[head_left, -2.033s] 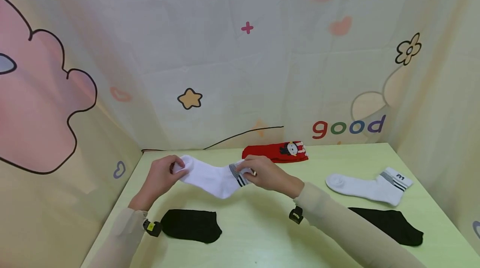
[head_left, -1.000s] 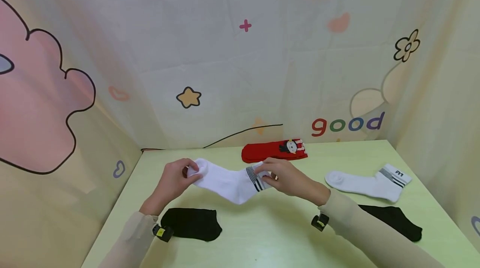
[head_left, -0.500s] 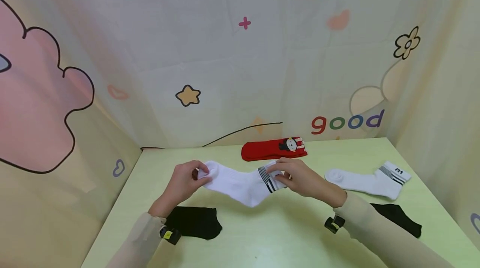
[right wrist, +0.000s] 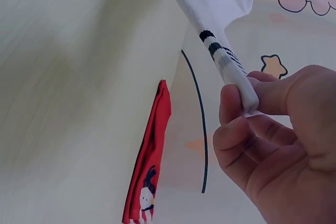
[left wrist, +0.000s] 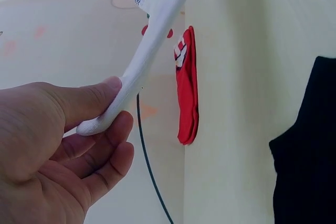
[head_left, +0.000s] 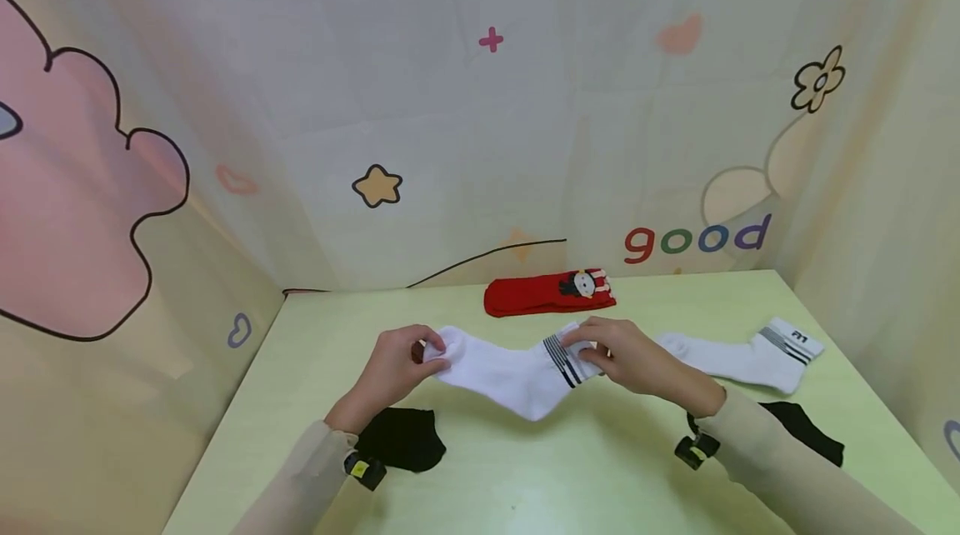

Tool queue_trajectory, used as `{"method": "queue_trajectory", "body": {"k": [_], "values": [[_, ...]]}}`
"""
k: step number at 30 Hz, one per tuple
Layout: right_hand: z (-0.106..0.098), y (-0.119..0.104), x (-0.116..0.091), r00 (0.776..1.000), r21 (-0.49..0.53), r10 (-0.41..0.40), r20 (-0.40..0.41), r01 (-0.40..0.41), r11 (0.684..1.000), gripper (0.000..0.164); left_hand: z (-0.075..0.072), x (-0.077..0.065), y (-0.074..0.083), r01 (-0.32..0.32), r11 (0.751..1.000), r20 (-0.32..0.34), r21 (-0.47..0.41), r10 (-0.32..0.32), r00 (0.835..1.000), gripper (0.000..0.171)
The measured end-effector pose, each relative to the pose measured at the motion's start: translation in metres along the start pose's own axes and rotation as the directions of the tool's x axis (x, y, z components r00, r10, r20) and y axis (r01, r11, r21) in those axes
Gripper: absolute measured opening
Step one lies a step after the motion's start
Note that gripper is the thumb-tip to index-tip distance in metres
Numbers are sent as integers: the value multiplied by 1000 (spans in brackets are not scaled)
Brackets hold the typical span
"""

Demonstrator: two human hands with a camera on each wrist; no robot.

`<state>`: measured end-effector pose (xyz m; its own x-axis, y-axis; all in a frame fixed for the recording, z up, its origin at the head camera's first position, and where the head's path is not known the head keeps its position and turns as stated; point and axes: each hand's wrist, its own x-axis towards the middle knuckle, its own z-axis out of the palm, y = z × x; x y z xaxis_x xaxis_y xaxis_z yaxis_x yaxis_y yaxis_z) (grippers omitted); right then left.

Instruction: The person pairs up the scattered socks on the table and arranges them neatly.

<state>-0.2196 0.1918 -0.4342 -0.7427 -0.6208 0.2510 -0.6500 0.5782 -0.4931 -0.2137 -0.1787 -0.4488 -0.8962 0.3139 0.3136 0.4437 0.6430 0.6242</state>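
Note:
A white sock (head_left: 495, 372) with dark stripes at its cuff is stretched between my two hands, held up off the table. My left hand (head_left: 397, 364) pinches the toe end between thumb and fingers, as the left wrist view also shows. At the striped cuff, my right hand (head_left: 626, 356) pinches the fabric; in the right wrist view the thumb and fingertips (right wrist: 231, 129) close on the cuff edge. The sock's heel sags downward between them. A matching white sock (head_left: 750, 362) lies on the table to the right, its toe partly behind my right wrist.
A red sock (head_left: 525, 296) with a cartoon figure lies at the table's back edge. One black sock (head_left: 408, 439) sits below my left forearm, another black sock (head_left: 806, 427) beyond my right forearm; both are partly covered. A printed curtain (head_left: 450, 102) surrounds the pale green table (head_left: 525, 485).
Both hands have moved steadily to the right with the white sock stretched between them. My arms now cover more of the two black socks. The other socks stay in place.

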Motion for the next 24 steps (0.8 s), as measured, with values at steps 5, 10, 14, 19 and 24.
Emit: {"method": "queue_trajectory", "body": {"k": [5, 10, 14, 19, 24], "values": [[-3, 8, -8, 1000, -3, 11, 10, -11, 1000, 30, 12, 2, 3, -22, 1000, 21, -15, 23, 1000, 19], [-5, 16, -15, 999, -1, 36, 11, -36, 999, 31, 23, 5, 7, -43, 999, 36, -34, 44, 998, 18], [-5, 23, -23, 998, -3, 57, 8, -57, 998, 29, 34, 6, 7, -45, 998, 69, -43, 48, 996, 17], [-5, 30, -32, 998, -5, 66, 8, -66, 998, 27, 46, 8, 6, -46, 998, 103, -38, 50, 993, 16], [-5, 37, -37, 995, -1, 94, 30, -94, 996, 26, 56, 11, 5, -37, 999, 141, -35, 42, 989, 15]]}}
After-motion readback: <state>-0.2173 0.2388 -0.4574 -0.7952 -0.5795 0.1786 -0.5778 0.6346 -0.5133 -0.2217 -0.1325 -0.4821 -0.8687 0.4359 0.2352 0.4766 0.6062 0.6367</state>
